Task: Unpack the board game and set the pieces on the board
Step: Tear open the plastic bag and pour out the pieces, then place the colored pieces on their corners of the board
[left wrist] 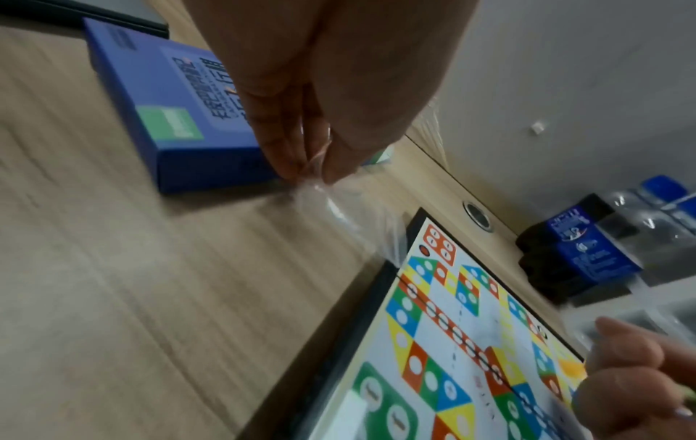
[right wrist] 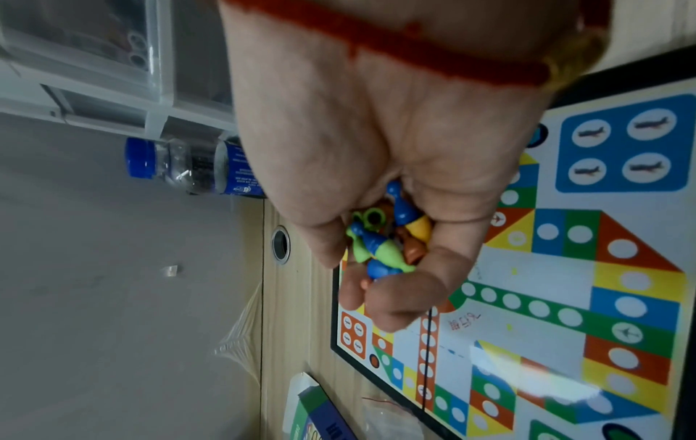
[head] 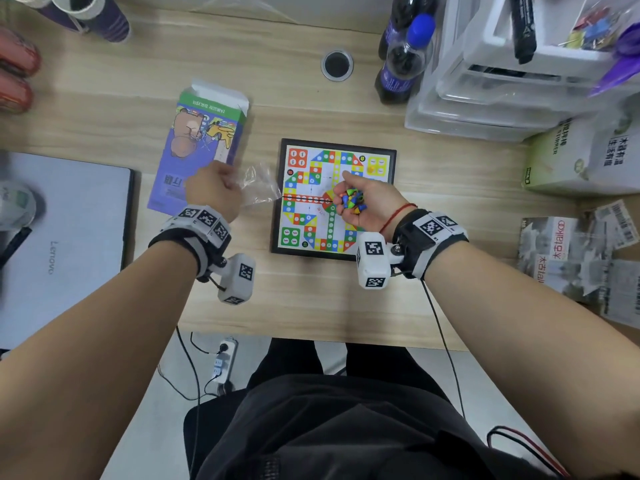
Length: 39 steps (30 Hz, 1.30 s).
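Observation:
The colourful game board point(head: 313, 216) point(left wrist: 444, 342) point(right wrist: 565, 282) lies unfolded in the middle of the wooden desk. Over its centre my right hand point(head: 360, 202) point(right wrist: 380, 208) is cupped palm up around several small pawns point(head: 353, 199) point(right wrist: 384, 238) in blue, green, orange and yellow. Left of the board, my left hand point(head: 213, 190) point(left wrist: 320, 148) pinches an empty clear plastic bag point(head: 259, 185) point(left wrist: 331, 205) that trails toward the board's left edge. The purple game box point(head: 197, 147) point(left wrist: 180, 113) point(right wrist: 320, 416) lies beyond the left hand with its top flap open.
A closed grey laptop point(head: 62, 237) sits at the left. Two dark bottles point(head: 401, 57) and clear plastic drawers point(head: 502, 81) stand at the back right, with a tissue box point(head: 581, 157) and packets point(head: 581, 258) on the right. A cable hole point(head: 336, 65) lies behind the board.

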Each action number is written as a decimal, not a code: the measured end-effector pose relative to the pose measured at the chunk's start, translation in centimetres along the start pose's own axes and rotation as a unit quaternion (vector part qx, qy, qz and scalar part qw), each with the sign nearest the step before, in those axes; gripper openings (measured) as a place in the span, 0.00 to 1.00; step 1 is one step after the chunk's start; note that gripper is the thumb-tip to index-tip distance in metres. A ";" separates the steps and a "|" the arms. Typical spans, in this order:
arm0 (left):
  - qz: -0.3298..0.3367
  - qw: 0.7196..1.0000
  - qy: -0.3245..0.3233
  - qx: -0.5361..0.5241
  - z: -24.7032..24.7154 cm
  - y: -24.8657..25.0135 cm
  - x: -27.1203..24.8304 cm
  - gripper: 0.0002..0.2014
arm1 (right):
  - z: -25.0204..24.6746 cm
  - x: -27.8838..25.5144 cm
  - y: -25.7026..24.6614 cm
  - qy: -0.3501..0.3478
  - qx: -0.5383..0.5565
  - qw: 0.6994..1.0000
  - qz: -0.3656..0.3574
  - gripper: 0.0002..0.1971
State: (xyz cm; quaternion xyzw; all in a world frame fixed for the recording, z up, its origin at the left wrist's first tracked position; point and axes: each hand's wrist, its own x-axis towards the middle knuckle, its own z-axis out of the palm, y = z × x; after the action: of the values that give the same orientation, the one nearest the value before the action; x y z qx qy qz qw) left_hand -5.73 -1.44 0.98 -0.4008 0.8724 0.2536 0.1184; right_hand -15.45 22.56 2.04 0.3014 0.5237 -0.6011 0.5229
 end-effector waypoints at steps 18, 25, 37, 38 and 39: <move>-0.250 0.587 -0.342 -0.690 2.3 12.1 -5.8 0.19 | 2.7 -3.9 -3.8 -0.042 -0.398 0.879 -0.260 0.14; -0.235 0.594 -0.375 -0.671 1.7 12.0 -5.6 0.17 | 1.0 -5.0 -4.2 -0.087 -0.434 0.845 -0.298 0.29; -0.235 0.608 -0.385 -0.653 2.0 11.4 -5.4 0.24 | -0.5 -5.4 -4.7 0.022 -0.562 0.725 -0.398 0.12; -0.233 0.610 -0.387 -0.650 2.0 11.4 -5.3 0.23 | -0.6 -5.4 -4.8 0.029 -0.565 0.724 -0.396 0.09; -0.232 0.615 -0.388 -0.646 2.0 11.4 -5.3 0.22 | -0.7 -5.4 -4.8 0.034 -0.566 0.723 -0.394 0.08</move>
State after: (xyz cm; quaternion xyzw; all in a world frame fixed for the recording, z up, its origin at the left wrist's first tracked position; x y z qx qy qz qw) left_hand -10.96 9.28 5.40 -0.4266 0.2333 0.8479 0.2111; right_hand -18.68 24.42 8.27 -0.2639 0.8556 -0.3341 0.2944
